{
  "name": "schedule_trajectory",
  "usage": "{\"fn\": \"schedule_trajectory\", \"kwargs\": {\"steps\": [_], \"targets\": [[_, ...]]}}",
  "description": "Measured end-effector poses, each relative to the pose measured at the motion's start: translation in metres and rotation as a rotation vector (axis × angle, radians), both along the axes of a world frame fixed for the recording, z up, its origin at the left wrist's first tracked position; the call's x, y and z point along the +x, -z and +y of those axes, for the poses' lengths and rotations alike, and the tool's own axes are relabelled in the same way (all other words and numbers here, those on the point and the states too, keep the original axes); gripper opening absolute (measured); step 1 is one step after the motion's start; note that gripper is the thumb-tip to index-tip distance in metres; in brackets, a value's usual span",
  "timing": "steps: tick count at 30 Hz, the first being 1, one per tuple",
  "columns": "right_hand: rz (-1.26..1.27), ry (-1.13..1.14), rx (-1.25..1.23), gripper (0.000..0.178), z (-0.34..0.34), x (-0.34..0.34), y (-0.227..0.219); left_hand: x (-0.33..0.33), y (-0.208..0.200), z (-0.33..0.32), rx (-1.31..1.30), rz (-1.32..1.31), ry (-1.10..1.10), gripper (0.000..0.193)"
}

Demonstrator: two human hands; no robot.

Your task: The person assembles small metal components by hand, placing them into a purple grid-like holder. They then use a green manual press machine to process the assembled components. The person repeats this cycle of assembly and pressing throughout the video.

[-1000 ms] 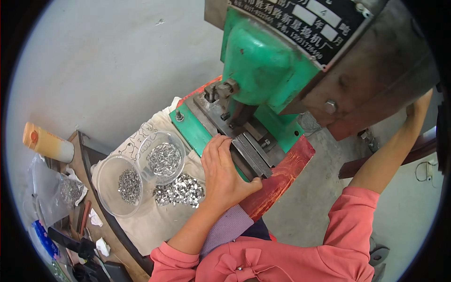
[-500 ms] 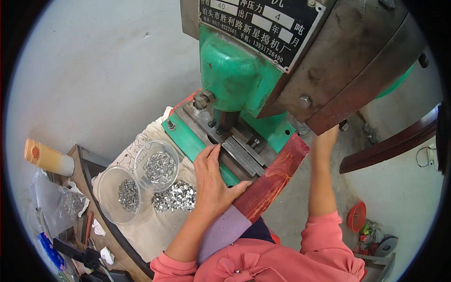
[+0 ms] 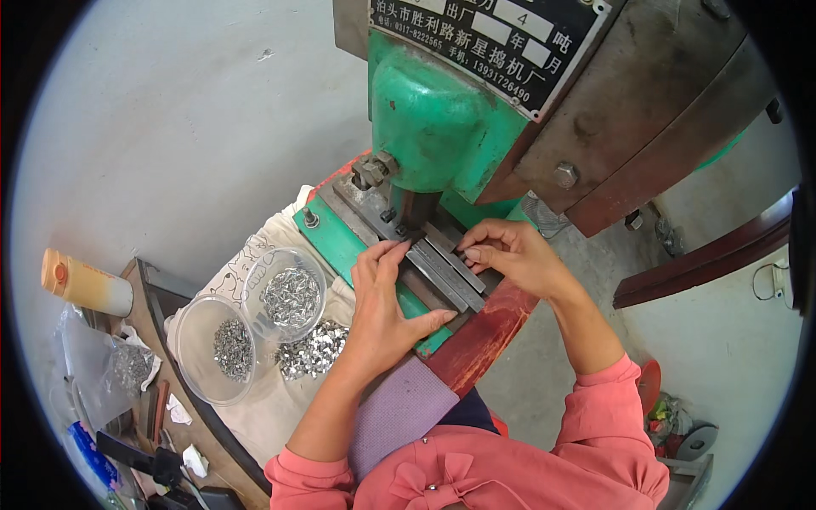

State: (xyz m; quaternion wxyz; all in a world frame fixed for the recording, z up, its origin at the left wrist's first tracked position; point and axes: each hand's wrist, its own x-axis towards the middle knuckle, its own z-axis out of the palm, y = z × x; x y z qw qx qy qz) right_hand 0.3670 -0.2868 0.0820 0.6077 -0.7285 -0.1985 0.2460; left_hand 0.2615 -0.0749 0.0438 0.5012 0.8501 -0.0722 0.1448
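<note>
A green punch press (image 3: pixel 442 119) stands in front of me, its ram coming down onto a steel die block (image 3: pixel 446 274). Along the die's left side lies my left hand (image 3: pixel 378 293), its fingertips at the die close below the ram and its thumb stretched apart toward the near end. At the right side of the die my right hand (image 3: pixel 518 255) is closed, thumb and forefinger bent together. Whatever sits between those fingertips is hidden or too small to name. Small shiny metal pieces (image 3: pixel 313 350) lie heaped on the cloth left of my left hand.
Two clear plastic tubs, one front (image 3: pixel 189 353) and one behind (image 3: pixel 249 276), hold small metal parts on the cloth. An orange-capped bottle (image 3: pixel 85 285) and a plastic bag (image 3: pixel 93 365) are on the left-hand table (image 3: pixel 217 467). A red-painted board (image 3: pixel 484 336) edges the press.
My right hand has come from beyond the press's right side to the die and closed its fingers there. My left hand stays at the die. The view has shifted slightly.
</note>
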Motion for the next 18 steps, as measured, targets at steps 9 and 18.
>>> {"fn": "schedule_trajectory", "kwargs": {"steps": [9, 18], "targets": [[-0.743, 0.025, -0.586, 0.025, -0.009, -0.086, 0.009, 0.012, 0.013, 0.007, -0.047, -0.127, -0.010, 0.072], [-0.979, 0.292, -0.403, 0.031, -0.049, -0.119, 0.043, -0.039, -0.010, -0.001, -0.308, -0.077, -0.002, 0.048]]}}
